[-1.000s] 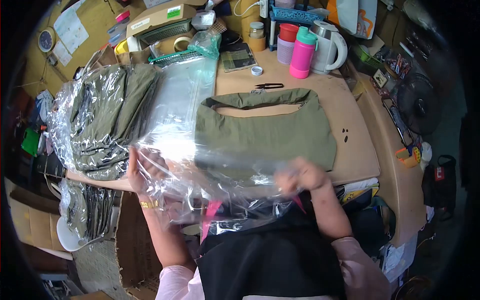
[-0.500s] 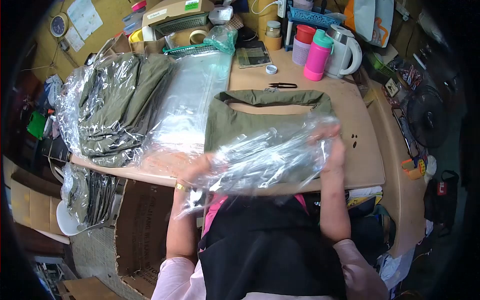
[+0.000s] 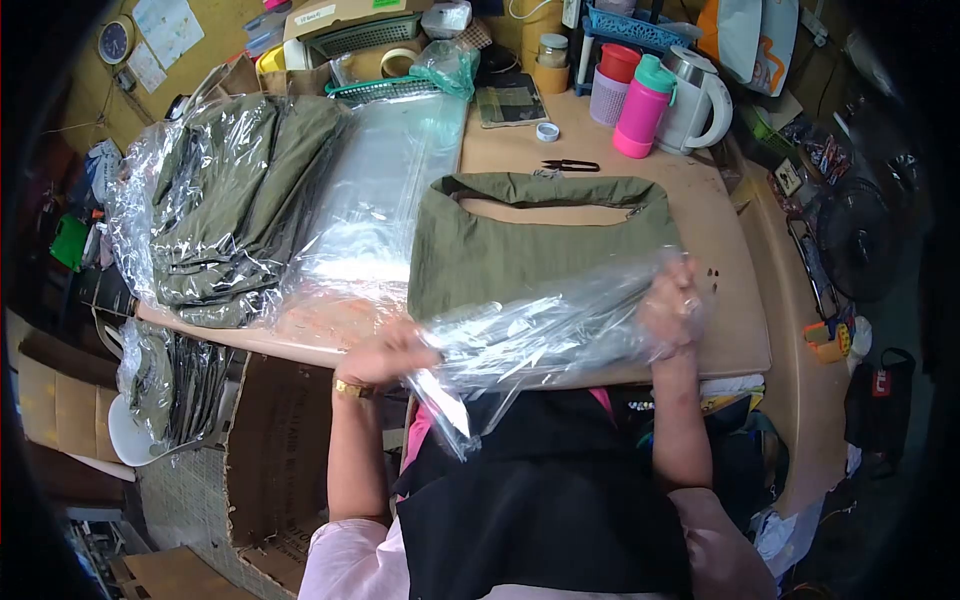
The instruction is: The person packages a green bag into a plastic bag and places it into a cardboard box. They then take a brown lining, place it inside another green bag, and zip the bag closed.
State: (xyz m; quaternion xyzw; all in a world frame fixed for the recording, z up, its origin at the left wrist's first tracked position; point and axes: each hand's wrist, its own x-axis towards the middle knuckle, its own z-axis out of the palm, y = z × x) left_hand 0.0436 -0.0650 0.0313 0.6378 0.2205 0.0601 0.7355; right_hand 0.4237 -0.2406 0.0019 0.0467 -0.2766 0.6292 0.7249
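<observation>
A clear plastic bag point(image 3: 535, 335) stretches between my two hands, crumpled and shiny, above the table's front edge. My left hand point(image 3: 385, 355), with a gold band at its wrist, is closed on the bag's left end, and a loose corner hangs below it. At the other end my right hand point(image 3: 672, 308) grips the plastic, its fingers slightly blurred. Beneath and behind the plastic lies an olive green fabric shoulder bag point(image 3: 540, 255), flat on the table, its strap loop toward the back. The plastic covers the fabric bag's front part.
Plastic-wrapped olive bags point(image 3: 225, 220) are piled on the left, beside a stack of flat clear plastic bags point(image 3: 380, 190). Thread snips point(image 3: 570, 165) lie behind the fabric bag. A pink bottle point(image 3: 642, 110) and a kettle point(image 3: 690, 105) stand back right. An open carton point(image 3: 275, 460) sits below left.
The plastic bag has come slightly lower and nearer my body, uncovering more of the olive bag. My left hand has shifted slightly; my right hand has moved a little downward.
</observation>
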